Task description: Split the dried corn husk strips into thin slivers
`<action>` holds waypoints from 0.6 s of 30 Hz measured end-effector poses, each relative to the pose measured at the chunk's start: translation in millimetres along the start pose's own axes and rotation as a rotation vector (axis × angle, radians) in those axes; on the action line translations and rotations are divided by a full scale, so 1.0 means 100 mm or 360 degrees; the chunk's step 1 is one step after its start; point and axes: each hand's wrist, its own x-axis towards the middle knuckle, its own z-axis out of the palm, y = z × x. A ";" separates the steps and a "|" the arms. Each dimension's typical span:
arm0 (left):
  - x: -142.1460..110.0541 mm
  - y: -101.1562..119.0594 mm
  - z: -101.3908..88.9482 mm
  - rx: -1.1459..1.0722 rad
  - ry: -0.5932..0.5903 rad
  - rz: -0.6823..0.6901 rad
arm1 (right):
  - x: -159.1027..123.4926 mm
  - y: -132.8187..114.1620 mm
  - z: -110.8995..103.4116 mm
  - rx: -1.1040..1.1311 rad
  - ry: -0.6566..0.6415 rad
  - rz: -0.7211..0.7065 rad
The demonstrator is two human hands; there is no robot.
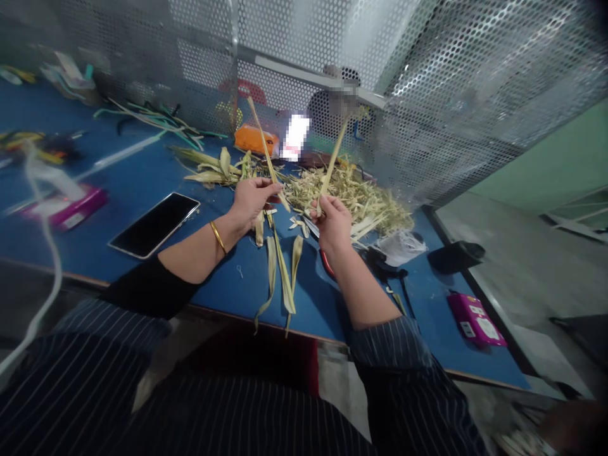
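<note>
My left hand (255, 199) pinches a thin dry leaf strip (262, 139), which slants up and away to the left. In my right hand (332, 220), closed fingers grip the lower end of a wider pale leaf strip (335, 155) pointing up. The hands are apart, above the blue table. Several dry leaf strips (284, 272) lie between my forearms, some hanging over the front edge. Behind my right hand spreads a heap of shredded leaf scraps (365, 196). A red-handled tool (327, 263) is partly hidden under my right wrist.
A phone (154, 225) lies left of my left forearm on the blue table (218, 285). More leaves (209, 166) and an orange packet (256, 138) sit at the back, before a perforated metal screen (304, 50). Rightward are a black cylinder (456, 256) and a pink packet (476, 320).
</note>
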 end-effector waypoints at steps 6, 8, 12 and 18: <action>0.32 -0.09 -0.25 0.0698 0.0549 0.0765 | -0.08 0.01 0.07 -0.0220 -0.0126 0.0028; 0.32 -0.08 -0.25 0.0979 0.0692 0.1211 | -0.11 0.00 0.10 -0.0357 -0.0176 -0.0050; 0.15 0.02 -0.16 0.1445 0.0238 0.1844 | -0.15 -0.01 0.08 -0.0582 -0.0344 -0.0217; 0.01 0.06 -0.10 0.1579 -0.0124 0.1986 | -0.13 -0.06 -0.10 -0.0922 -0.0347 -0.0372</action>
